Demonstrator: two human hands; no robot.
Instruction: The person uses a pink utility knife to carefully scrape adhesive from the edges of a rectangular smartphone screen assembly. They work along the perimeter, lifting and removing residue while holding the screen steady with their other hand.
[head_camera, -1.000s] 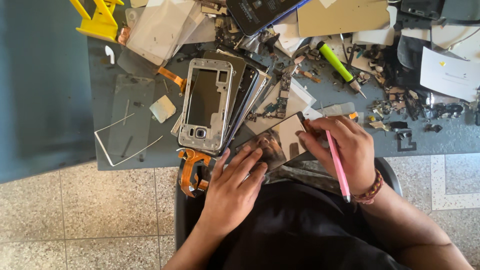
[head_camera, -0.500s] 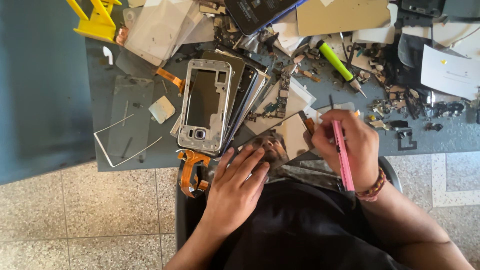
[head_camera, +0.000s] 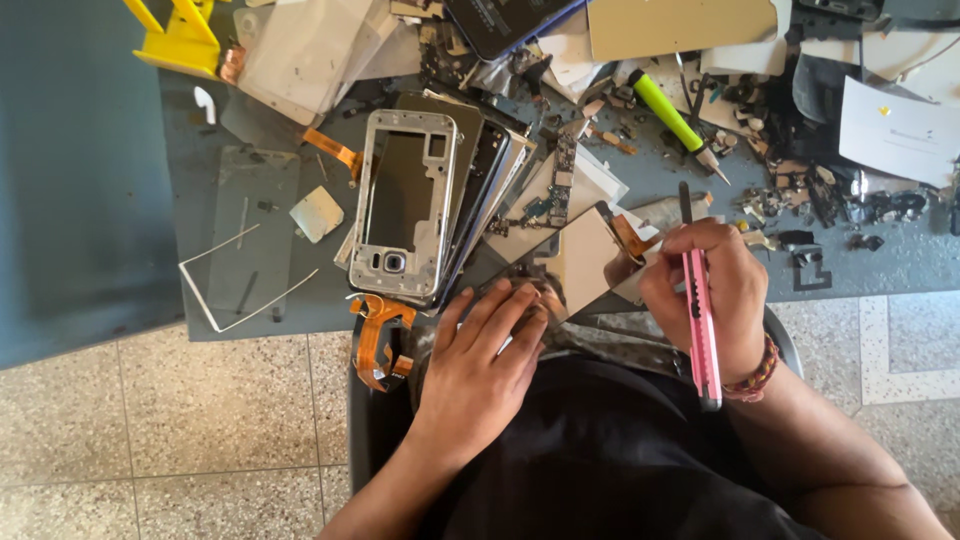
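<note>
My left hand (head_camera: 478, 358) lies flat on the near end of a phone display panel (head_camera: 577, 258) at the table's front edge, pressing it down. My right hand (head_camera: 708, 290) grips a pink utility knife (head_camera: 698, 318), blade end pointing away from me, just right of the panel's far corner. An orange flex ribbon (head_camera: 634, 236) sticks out of that corner beside my fingers. A silver phone frame (head_camera: 403, 205) rests on a stack of phone parts to the left of the panel.
The grey table (head_camera: 880, 265) is crowded with small phone parts, screws and boards. A green-handled screwdriver (head_camera: 668, 112) lies at the back, a yellow stand (head_camera: 180, 40) at far left, an orange flex cable (head_camera: 376, 335) at the front edge, and a glass sheet (head_camera: 250, 235) at left.
My right hand has turned the pink knife from slanting down beside my wrist to pointing away over the panel's corner. My left hand has stayed on the panel, shifting slightly.
</note>
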